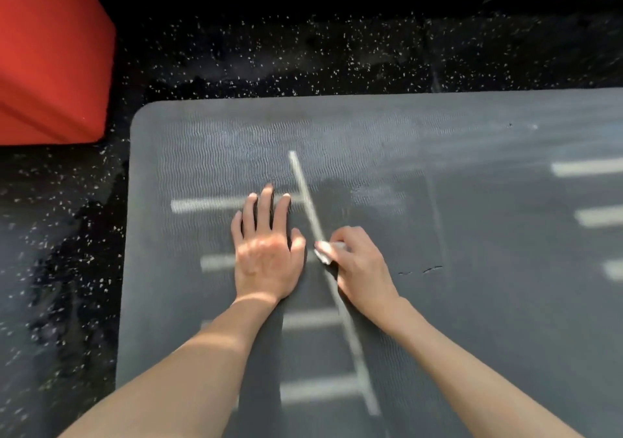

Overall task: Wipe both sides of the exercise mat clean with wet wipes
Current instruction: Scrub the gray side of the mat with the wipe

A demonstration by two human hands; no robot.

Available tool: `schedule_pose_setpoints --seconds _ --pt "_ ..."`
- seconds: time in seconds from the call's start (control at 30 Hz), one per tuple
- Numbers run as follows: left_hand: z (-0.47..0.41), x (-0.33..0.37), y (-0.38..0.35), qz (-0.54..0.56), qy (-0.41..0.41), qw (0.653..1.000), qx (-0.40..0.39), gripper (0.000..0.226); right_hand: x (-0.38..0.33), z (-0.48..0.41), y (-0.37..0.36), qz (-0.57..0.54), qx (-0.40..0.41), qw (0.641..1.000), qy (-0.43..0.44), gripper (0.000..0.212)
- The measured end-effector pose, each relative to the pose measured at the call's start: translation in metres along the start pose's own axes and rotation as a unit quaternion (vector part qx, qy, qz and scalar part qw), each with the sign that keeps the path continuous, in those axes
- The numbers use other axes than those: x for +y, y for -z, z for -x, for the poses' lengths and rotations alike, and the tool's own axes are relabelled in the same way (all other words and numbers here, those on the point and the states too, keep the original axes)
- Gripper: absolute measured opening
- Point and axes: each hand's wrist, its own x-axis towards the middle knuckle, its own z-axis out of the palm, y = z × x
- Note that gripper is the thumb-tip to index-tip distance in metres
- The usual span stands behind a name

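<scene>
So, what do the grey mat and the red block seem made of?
The grey ribbed exercise mat looks like matte foam or rubber, given its fine wavy texture. The red block looks smooth, perhaps vinyl-covered padding; I cannot be sure.

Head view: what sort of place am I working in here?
Likely a gym: a speckled black rubber floor, a grey mat printed with white alignment lines, and a big red block at the left.

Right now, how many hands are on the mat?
2. The left hand lies flat on the mat, left of its long white line; the right hand grips a wet wipe on that line.
</scene>
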Motion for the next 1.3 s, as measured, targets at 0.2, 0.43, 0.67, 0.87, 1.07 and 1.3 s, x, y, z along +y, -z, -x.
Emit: schedule_pose_setpoints --seconds 0.2,0.43,0.67,0.87,1.07,1.3 --pt "0.0 0.0 -0.001 0.001 0.003 1.0 0.021 0.057 0.038 -0.048 0.015 0.02 -0.03 0.998 0.041 0.028" --pt "-0.002 0.003 0.005 0.009 0.016 1.0 -0.002 0.054 0.065 -0.132 0.013 0.018 -0.019 0.995 0.095 0.018" --pt "0.001 0.001 0.001 -0.007 0.018 1.0 -0.014 0.056 0.072 -0.14 0.017 -0.018 -0.087 0.986 0.14 0.019" --pt "0.0 -0.002 -0.001 -0.003 0.019 1.0 -0.024 0.056 0.077 -0.182 0.011 0.008 -0.006 0.996 0.09 0.022" --pt "0.0 -0.002 -0.004 0.002 0.023 0.999 -0.022 0.056 0.082 -0.207 0.014 0.061 -0.049 0.995 0.066 0.024" --pt "0.0 -0.001 -0.002 0.013 0.025 1.0 -0.013 0.056 0.089 -0.191 0.01 0.004 -0.006 0.998 0.067 0.027"
